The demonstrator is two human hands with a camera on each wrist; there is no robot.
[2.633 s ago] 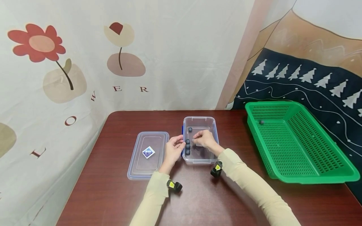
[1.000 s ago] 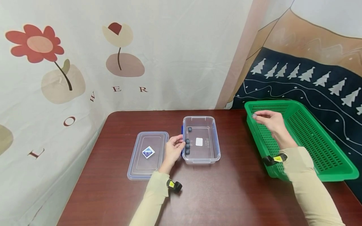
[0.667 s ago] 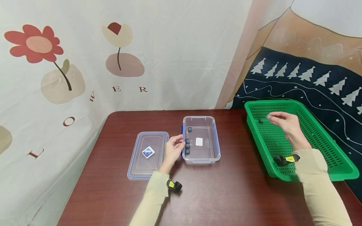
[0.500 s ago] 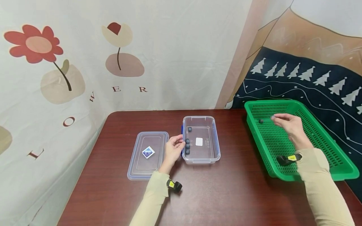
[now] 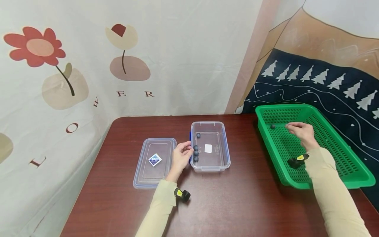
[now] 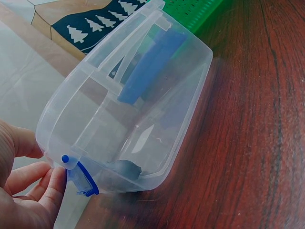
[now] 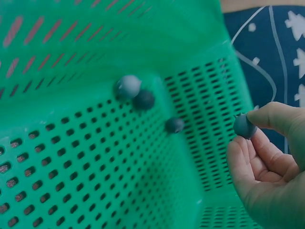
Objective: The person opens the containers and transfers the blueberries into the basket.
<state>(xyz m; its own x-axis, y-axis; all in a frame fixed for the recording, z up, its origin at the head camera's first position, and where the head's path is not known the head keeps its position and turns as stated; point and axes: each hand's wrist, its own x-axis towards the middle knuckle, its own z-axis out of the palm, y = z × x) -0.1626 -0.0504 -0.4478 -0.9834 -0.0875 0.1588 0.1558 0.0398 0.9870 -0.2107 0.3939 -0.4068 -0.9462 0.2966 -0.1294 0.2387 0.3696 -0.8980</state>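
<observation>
My right hand (image 5: pixel 302 133) is over the green basket (image 5: pixel 315 187), its thumb and fingers pinching a blueberry (image 7: pixel 244 126) that shows clearly in the right wrist view. Below it in the basket lie a pale blueberry (image 7: pixel 128 87), a darker blueberry (image 7: pixel 143 100) beside it, and a lone blueberry (image 7: pixel 175 125) near the corner. With its thumb and fingertips, my left hand (image 5: pixel 180 158) holds the left side of a clear plastic box (image 5: pixel 211 169), close by a blue latch (image 6: pixel 85 179). Several blueberries (image 5: pixel 196 153) sit along the left wall inside that box.
The box's clear lid (image 5: pixel 154 177), with a diamond-shaped label, lies flat left of the box. Everything stands on a dark red-brown table (image 5: pixel 237 204). A printed cloth (image 5: pixel 189 65) hangs behind the table, and the basket is at its right edge.
My right hand has carried a blueberry from the plastic box across to the green basket, then shifted right and slightly lower over it. My left hand stays at the box.
</observation>
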